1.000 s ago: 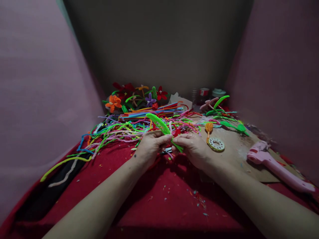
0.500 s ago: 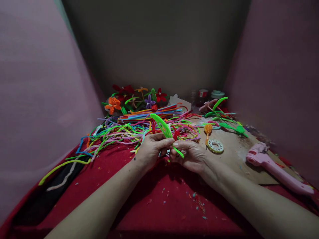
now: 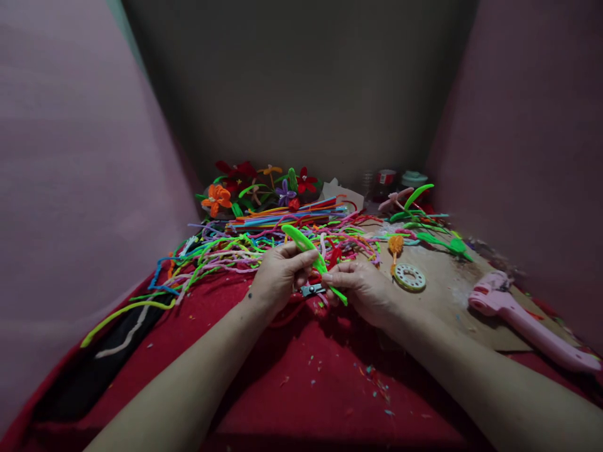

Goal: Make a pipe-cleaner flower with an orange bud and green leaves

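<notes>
A bright green pipe-cleaner leaf [image 3: 298, 238] slants between my two hands, its rounded tip up to the left and its narrow stem end down to the right. My left hand [image 3: 279, 276] pinches the blade of the leaf between thumb and fingers. Lower down, my right hand [image 3: 365, 287] grips the stem with its fingertips. Between and below the hands shows a small shiny metal tool [image 3: 313, 290], partly hidden, whose kind I cannot make out. Behind the hands spreads a tangle of coloured pipe cleaners [image 3: 235, 248].
Pipe-cleaner flowers [image 3: 218, 199] stand at the back left, near a bundle of straight pipe cleaners [image 3: 282, 216]. On the cardboard [image 3: 443, 282] at right lie a pink glue gun [image 3: 527, 320], a round holed disc [image 3: 409, 277] and an orange piece [image 3: 396, 245]. Scraps dot the red cloth [image 3: 292, 408].
My left hand has shifted slightly left and up along the leaf, and the hands are a little farther apart. The leaf tip has dropped slightly, and the metal tool shows more.
</notes>
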Tool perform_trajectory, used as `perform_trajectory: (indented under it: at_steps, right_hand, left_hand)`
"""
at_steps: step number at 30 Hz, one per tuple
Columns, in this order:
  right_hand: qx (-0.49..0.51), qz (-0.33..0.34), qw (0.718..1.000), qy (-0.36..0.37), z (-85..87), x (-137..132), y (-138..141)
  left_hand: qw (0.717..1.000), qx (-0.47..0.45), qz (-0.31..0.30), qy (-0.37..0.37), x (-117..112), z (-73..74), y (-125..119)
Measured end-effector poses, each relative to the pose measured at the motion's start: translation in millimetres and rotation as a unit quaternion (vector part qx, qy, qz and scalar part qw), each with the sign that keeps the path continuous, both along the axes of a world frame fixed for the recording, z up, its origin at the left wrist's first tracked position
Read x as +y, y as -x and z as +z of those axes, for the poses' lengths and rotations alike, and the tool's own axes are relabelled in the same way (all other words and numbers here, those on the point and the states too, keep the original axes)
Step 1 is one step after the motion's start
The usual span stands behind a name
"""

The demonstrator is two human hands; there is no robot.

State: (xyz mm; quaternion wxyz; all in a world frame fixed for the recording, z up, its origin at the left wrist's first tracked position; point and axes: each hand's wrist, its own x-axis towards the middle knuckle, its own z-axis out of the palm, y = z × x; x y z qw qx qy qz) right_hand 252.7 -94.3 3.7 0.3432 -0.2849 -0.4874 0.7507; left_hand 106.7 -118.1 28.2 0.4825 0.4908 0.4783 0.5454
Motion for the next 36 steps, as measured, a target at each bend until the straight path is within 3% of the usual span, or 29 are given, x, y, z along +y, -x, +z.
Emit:
perform_trajectory:
  at_steps: [5,8,12,21,27,32,36]
  right_hand:
    - [-0.009,-0.013,1.000,0.016,-3.7,0,1]
    - [-0.011,-0.017,1.000,0.002,-5.8,1,1]
    - [-0.005,-0.010,1.000,-0.011,-5.3,1,1]
    - [0.013,-0.011,1.000,0.003,1.0,-3,1]
    - [0.017,-0.016,1.000,0.017,2.4,-4,2]
    - [0.013,0.003,1.000,0.002,-1.8,-4,2]
    - [-0.007,0.001,1.000,0.009,-2.4,-4,3]
  left_hand:
    - [0.995,0.088,0.055,0.008,-2,6.3,-3]
    - [0.993,0.110,0.048,0.007,-2,7.5,-3]
    - [0.998,0.048,0.007,0.028,0,4.4,2]
    - [0.992,-0.127,0.003,0.028,3,8.6,9]
    - [0.989,-0.143,-0.015,0.030,5,11.7,16]
    - [0.993,-0.111,0.026,0.030,8,10.7,18]
    - [0.988,-0.144,0.027,0.057,9,10.5,19]
